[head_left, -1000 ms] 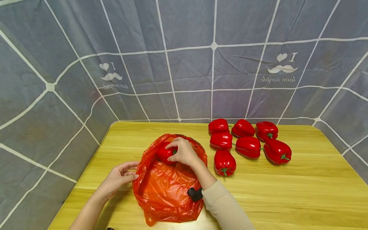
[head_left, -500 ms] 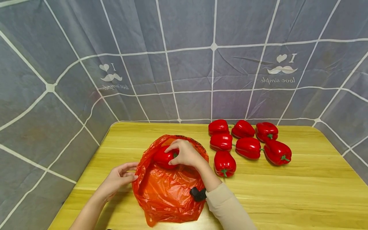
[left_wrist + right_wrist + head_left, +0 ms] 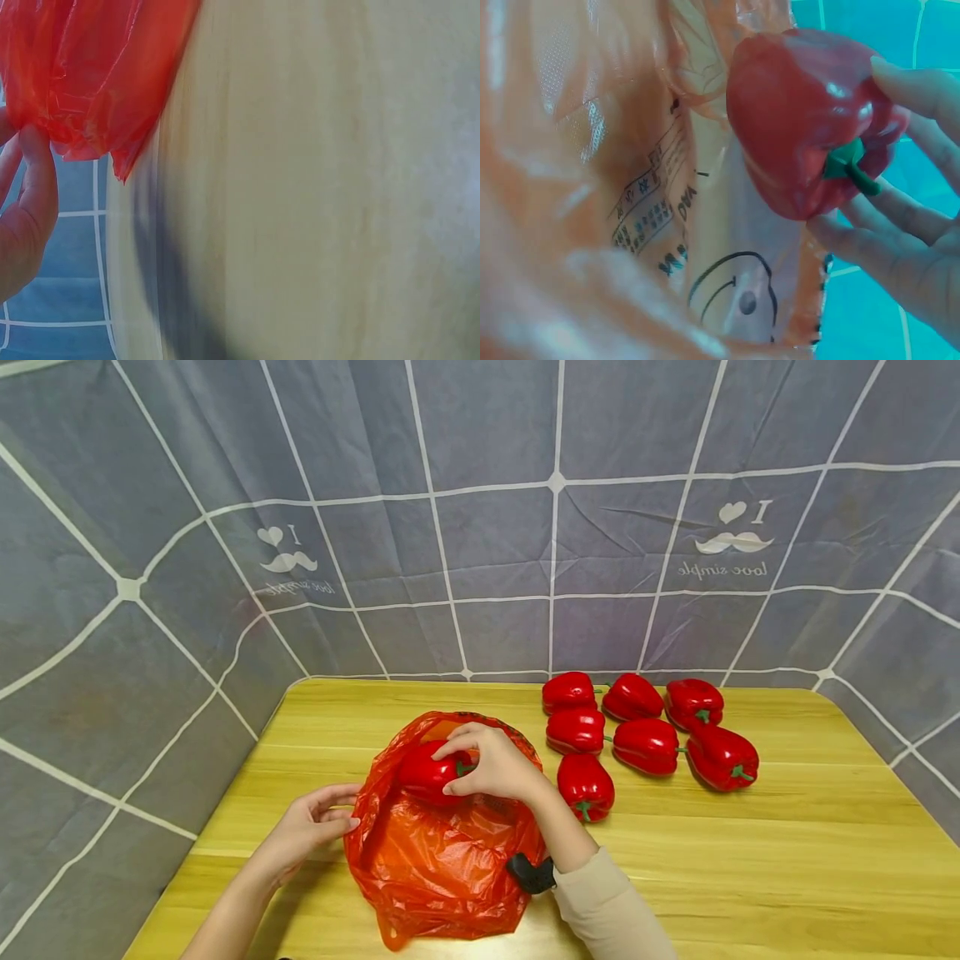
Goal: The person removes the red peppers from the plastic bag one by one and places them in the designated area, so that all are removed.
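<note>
A red bell pepper (image 3: 429, 774) with a green stem is within the mouth of a thin red-orange plastic bag (image 3: 442, 860). Around its stem end curl the fingers and thumb of my right hand (image 3: 495, 766), which grips it; the right wrist view shows this pepper (image 3: 802, 120) up close, beside the bag's printed wall (image 3: 630, 142). My left hand (image 3: 311, 822) pinches the bag's left rim between thumb and fingers. In the left wrist view, that hand (image 3: 30, 210) is partly cut off at the edge, with the bag (image 3: 90, 82) hanging from it.
Several more red bell peppers (image 3: 647, 746) lie grouped to the right of the bag, the closest pepper (image 3: 586, 787) just beside it. They rest on a wooden table (image 3: 750, 868). Behind stands a grey curtain (image 3: 495, 543) with white lines. A black wrist device (image 3: 531, 873) overlaps the bag.
My right hand and the pepper have risen slightly in the bag's mouth, and the right forearm has shifted a little to the right. My left hand stays at the rim.
</note>
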`<state>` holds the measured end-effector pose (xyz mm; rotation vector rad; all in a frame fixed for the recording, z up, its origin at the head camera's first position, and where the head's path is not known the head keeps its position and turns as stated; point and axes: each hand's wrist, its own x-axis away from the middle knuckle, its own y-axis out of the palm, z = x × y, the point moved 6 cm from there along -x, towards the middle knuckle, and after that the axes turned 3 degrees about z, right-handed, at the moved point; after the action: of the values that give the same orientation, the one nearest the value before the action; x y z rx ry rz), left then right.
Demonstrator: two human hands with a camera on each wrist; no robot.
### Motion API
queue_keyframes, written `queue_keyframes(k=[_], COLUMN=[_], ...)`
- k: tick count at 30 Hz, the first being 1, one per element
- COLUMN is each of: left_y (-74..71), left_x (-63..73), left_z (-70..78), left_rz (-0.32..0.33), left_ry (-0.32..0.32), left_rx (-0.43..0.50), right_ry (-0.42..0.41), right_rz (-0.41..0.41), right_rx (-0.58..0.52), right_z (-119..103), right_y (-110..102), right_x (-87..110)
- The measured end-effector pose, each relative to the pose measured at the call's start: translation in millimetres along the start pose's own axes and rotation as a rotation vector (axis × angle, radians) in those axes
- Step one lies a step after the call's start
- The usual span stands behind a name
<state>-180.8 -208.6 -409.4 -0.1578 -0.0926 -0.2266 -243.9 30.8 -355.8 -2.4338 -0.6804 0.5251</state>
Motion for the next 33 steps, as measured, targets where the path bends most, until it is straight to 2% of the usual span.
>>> queue_keyframes(k=[9,16,25,33], left_y=[1.3,2.3,2.0,2.1], left_x=[-0.4,-0.8,-1.9,-1.4], left_z=[0.2,-0.2,-1.2,-0.6], left_rz=[-0.005,-0.007,-0.008,-0.006], left_ry=[-0.004,-0.005,-0.007,-0.001], left_rx=[0.002,-0.003,-0.007,-0.004], right_ry=[-0.038,-0.054,-0.129,-0.16], right_rz=[0.003,0.05,0.134,0.162], right_rx=[-0.116,-0.183,-0.139,-0.141], right_z=[-9,-13,-21,-22], right_y=[-5,-11,-22,-30], right_x=[9.2,15.0,22.6,31.2])
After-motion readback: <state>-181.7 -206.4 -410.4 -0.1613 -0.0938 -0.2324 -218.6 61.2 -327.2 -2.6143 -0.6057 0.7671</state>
